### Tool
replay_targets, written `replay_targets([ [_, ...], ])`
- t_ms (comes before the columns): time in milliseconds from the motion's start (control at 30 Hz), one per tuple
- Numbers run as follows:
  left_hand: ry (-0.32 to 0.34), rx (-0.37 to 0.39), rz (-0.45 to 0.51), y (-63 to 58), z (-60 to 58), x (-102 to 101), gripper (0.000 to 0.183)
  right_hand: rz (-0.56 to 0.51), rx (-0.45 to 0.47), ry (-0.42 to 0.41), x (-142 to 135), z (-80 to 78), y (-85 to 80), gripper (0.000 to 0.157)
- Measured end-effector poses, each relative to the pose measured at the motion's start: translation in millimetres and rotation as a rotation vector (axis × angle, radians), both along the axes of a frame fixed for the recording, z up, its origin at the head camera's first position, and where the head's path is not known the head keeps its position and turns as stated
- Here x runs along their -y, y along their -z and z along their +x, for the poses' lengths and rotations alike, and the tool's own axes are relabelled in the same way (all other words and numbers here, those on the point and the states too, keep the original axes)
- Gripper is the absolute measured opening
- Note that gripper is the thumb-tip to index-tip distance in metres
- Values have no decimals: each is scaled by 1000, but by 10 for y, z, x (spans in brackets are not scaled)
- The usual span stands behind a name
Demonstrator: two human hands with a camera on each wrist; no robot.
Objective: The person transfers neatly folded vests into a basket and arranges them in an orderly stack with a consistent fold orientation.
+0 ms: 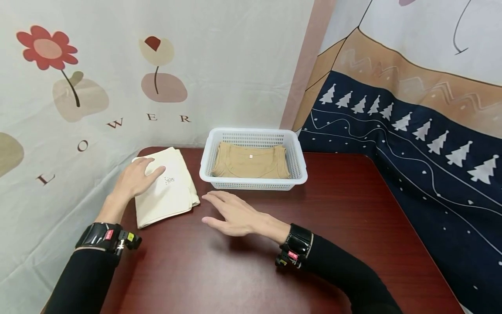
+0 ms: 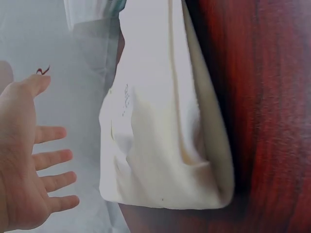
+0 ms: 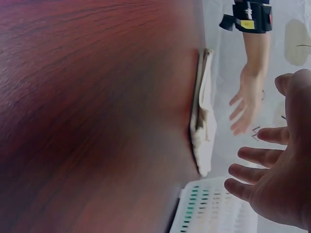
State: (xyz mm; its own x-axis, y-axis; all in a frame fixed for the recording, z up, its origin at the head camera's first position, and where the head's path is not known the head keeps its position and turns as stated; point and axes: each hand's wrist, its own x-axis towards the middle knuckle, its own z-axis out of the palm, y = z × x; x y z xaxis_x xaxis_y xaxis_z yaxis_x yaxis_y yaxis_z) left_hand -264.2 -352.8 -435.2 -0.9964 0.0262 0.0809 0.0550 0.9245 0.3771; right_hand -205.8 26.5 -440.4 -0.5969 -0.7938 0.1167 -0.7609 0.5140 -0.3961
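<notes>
Over the left part of the table, my left hand (image 1: 135, 178) hovers above a folded cream cloth (image 1: 168, 198) with small dark print. Its fingers are spread and hold nothing; the right wrist view shows a gap between this hand (image 3: 250, 99) and the cloth (image 3: 206, 121). In the left wrist view, the cloth (image 2: 155, 145) shows its layered folds. My right hand (image 1: 233, 214), fingers extended and holding nothing, is above the table in front of a white plastic basket (image 1: 252, 183). Inside the basket lies a folded tan garment (image 1: 251, 167) with a small white label at its neckline.
The dark red wooden table (image 1: 333, 209) carries the basket near its back edge, to the right of the cloth. Behind and to the left hangs a pale printed curtain (image 1: 235, 65). A navy and tan fabric (image 1: 353, 131) with white trees hangs along the right side.
</notes>
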Motion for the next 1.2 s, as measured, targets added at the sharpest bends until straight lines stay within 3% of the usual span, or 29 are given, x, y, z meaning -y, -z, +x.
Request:
replay_targets([
  [400, -61, 124, 67, 36, -210, 162, 95, -8, 150, 58, 346, -100, 201, 67],
  [733, -143, 180, 152, 149, -318, 316, 92, -74, 165, 151, 645, -153, 253, 57],
  [800, -169, 160, 174, 348, -463, 473, 97, -88, 184, 182, 698, -162, 266, 57],
  [867, -188, 162, 179, 653, -714, 750, 104, -99, 192, 213, 749, -181, 283, 58],
  [967, -209, 165, 181, 1026, -980, 1079, 114, -129, 205, 257, 812, -214, 303, 55],
  [1033, -218, 208, 181, 1113, -1052, 1189, 116, -161, 217, 283, 846, -239, 311, 48],
  [1200, -252, 224, 185, 1118, -1031, 1194, 112, -219, 259, 350, 910, -285, 314, 39],
])
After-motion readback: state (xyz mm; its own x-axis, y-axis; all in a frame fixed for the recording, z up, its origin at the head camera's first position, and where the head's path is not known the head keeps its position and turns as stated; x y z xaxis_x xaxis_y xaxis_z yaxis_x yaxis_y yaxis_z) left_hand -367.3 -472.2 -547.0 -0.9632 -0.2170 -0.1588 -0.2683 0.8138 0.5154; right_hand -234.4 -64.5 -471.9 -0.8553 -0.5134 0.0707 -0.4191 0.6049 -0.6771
